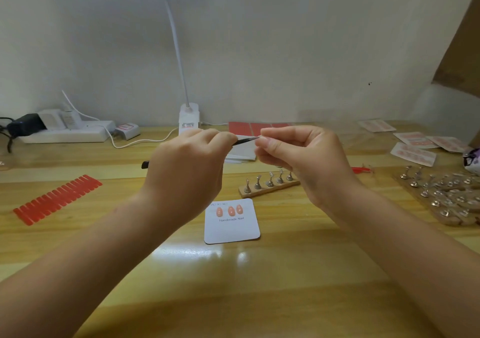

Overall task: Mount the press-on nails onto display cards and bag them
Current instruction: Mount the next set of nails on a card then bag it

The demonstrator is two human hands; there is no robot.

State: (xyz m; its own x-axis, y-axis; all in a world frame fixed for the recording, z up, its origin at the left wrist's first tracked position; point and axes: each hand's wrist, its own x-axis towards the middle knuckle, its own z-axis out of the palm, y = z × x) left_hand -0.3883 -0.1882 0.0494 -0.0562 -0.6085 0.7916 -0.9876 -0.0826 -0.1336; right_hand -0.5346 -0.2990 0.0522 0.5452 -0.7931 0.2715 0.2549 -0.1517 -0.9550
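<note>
A white display card (232, 229) printed "Handmade Nail" lies on the wooden table with three pink press-on nails (230, 210) stuck in a row near its top. Above it, my left hand (187, 166) grips dark tweezers (245, 139), whose tip points right. My right hand (298, 153) pinches something small at the tweezer tip; my fingers hide what it is. Behind the card a wooden holder (268, 184) carries a row of small metal nail stands.
A strip of red adhesive tabs (57, 198) lies at the left. More nail stands (444, 194) and bagged cards (415, 142) sit at the right. A lamp base (189, 118), a power strip (67, 131), red sheets (255, 128) and red tweezers (362, 170) lie further back.
</note>
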